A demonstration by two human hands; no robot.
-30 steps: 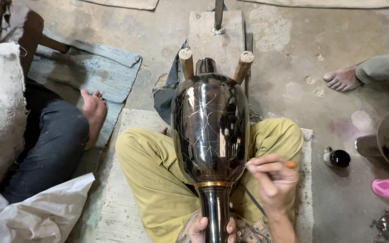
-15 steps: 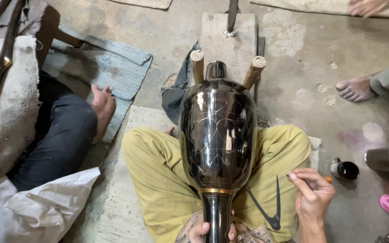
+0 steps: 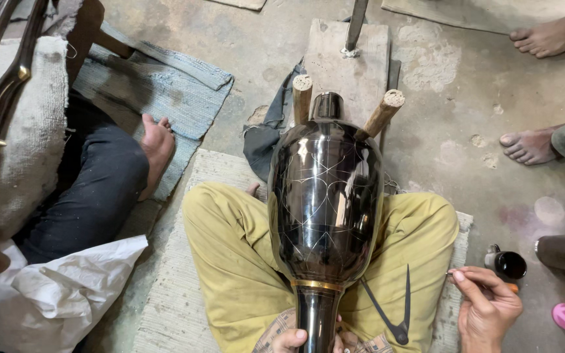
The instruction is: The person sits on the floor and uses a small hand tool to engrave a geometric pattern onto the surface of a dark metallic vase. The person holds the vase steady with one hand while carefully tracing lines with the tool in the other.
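Vase (image 3: 325, 196) at frame centre, black and glossy (scratched with thin lines), propped across lap on two pegs (image 3: 302, 98). Left hand (image 3: 295, 340) wrapped round its neck, bottom centre. Right hand (image 3: 488, 307), lower right, pinching a tool (image 3: 510, 286) beside a cup (image 3: 508, 263).

The floor (image 3: 465, 85) is bare, stained grey concrete, patchy and dusty, lit evenly with soft shadows. A pale woven mat (image 3: 178, 261) lies on it, and left of and beyond the mat lies a crumpled blue-grey cloth (image 3: 158, 78). Beyond the mat's far edge sits a flat wooden board (image 3: 354, 59) with a metal rod rising from it. Left of the mat lies white plastic sheeting (image 3: 67, 287).
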